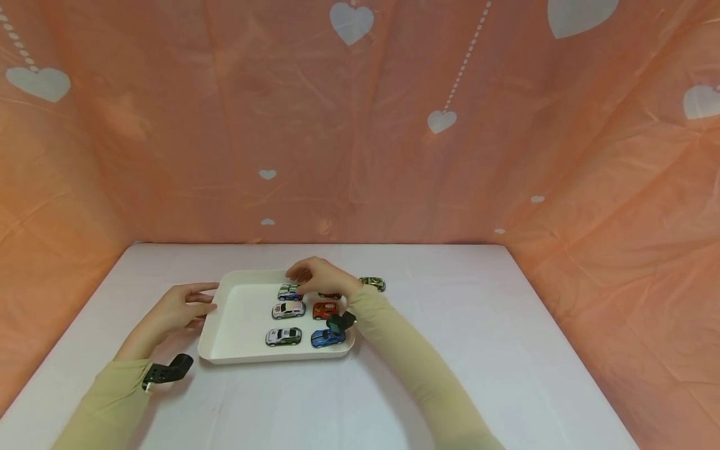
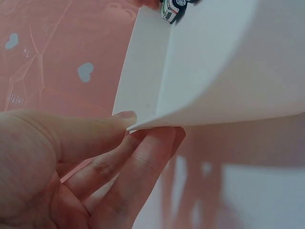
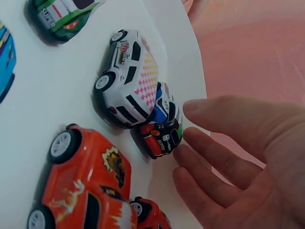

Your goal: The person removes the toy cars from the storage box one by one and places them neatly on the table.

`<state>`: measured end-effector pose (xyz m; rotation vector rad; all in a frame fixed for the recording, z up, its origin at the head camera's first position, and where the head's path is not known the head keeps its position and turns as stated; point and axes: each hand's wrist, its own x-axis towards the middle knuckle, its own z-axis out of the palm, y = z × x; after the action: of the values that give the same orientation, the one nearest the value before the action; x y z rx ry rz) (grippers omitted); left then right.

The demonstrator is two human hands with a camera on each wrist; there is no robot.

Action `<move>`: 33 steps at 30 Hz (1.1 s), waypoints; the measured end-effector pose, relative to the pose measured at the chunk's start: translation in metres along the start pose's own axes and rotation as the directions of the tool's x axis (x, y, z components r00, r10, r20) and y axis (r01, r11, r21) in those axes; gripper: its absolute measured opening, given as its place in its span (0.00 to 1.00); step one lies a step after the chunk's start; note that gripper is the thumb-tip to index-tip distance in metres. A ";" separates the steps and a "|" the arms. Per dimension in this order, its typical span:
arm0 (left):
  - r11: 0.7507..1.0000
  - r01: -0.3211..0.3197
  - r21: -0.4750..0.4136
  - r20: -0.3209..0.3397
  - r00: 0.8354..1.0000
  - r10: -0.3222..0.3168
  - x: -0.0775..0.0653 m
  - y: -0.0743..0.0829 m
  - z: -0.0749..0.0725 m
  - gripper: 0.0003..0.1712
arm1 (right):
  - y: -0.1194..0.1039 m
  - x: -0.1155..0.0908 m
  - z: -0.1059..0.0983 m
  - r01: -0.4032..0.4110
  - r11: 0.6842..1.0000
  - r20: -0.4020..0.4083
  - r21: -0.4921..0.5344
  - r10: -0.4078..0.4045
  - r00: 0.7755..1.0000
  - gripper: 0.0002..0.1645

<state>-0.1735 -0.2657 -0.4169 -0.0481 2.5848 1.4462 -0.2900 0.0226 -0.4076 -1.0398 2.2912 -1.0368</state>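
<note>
A white tray [image 1: 242,319] holds several toy cars in its right part. My left hand [image 1: 179,310] pinches the tray's left rim, thumb above and fingers beneath, as the left wrist view shows. At the far rim is my right hand [image 1: 325,275], fingers loosely bent beside a small blue, white and black toy car [image 3: 164,129]; thumb and fingertips lie right at its end. Touching that car is a white toy car with pink checks [image 3: 133,81]. A red toy car [image 3: 86,171] stands nearby, and another red car [image 3: 147,214] is partly cut off.
Nearer in the tray are a silver-white toy car [image 1: 284,337] and a blue one [image 1: 328,338]. A green-yellow toy car [image 1: 374,284] sits on the white table [image 1: 478,325], outside the tray beyond my right wrist. An orange curtain [image 1: 304,125] with hearts hangs behind.
</note>
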 end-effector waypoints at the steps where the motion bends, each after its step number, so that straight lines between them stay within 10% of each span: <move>1: 1.000 -0.001 -0.003 -0.001 1.000 0.001 0.000 0.000 0.000 0.33 | -0.001 0.001 0.000 -0.001 1.000 0.007 -0.006 0.001 1.000 0.25; 33: 0.999 0.026 -0.023 0.005 1.000 -0.026 0.001 -0.003 -0.001 0.34 | -0.002 0.006 0.016 -0.066 0.974 -0.010 -0.219 0.065 0.998 0.22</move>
<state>-0.1738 -0.2679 -0.4190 -0.0804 2.5539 1.4658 -0.2830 0.0097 -0.4161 -1.0377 2.4668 -0.7724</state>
